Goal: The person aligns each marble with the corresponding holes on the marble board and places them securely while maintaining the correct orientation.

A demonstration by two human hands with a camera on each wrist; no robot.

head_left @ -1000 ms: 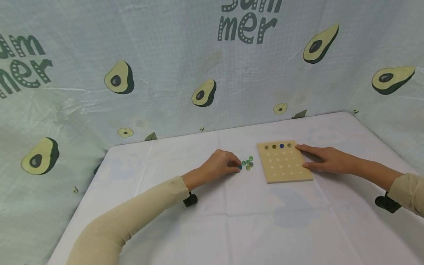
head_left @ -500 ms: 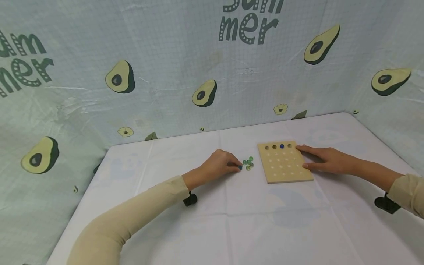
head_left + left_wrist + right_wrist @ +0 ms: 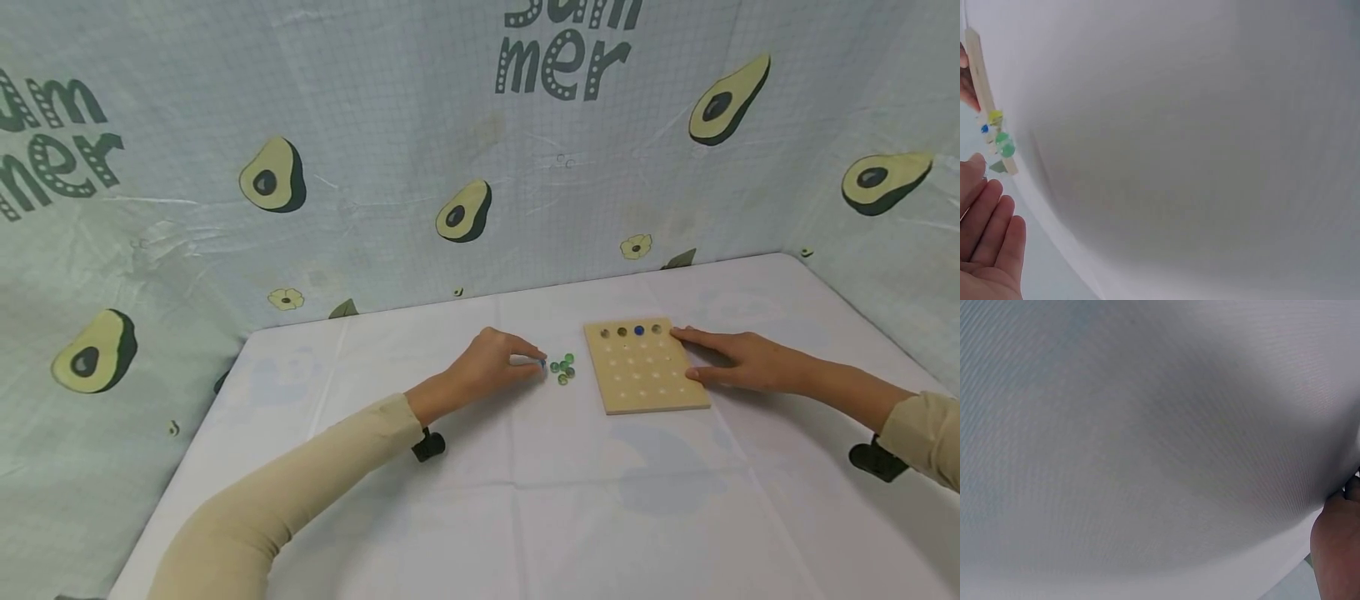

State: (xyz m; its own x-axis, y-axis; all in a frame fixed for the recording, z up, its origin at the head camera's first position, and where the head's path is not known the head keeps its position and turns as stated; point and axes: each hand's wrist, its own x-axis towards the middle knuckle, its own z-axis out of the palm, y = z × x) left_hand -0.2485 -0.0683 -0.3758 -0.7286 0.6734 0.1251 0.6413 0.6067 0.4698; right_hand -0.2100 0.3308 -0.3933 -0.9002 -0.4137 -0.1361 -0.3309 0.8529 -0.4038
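In the head view my left hand (image 3: pixel 483 367) pinches a small blue marble (image 3: pixel 543 364) between thumb and fingertips, just left of a cluster of green and clear glass marbles (image 3: pixel 564 367). A square wooden board (image 3: pixel 637 400) with rows of shallow hollows lies right of the cluster. Its far row bears several marbles, among them a dark blue marble (image 3: pixel 639 331). My right hand (image 3: pixel 738 362) rests at the board's right edge, thumb and fingers extended and spread apart. The left wrist view shows the left hand (image 3: pixel 988 231) with green marbles (image 3: pixel 1005 145) beyond.
A white cloth (image 3: pixel 600 517) covers the table. Behind it hangs a pale curtain (image 3: pixel 375 167) printed with avocados and lettering. A black wrist camera (image 3: pixel 429 445) sits under the left wrist, and another camera (image 3: pixel 877 460) under the right.
My left hand has moved slightly up and away from the near side, the blue marble in its fingertips. The right hand and the board have stayed in place.
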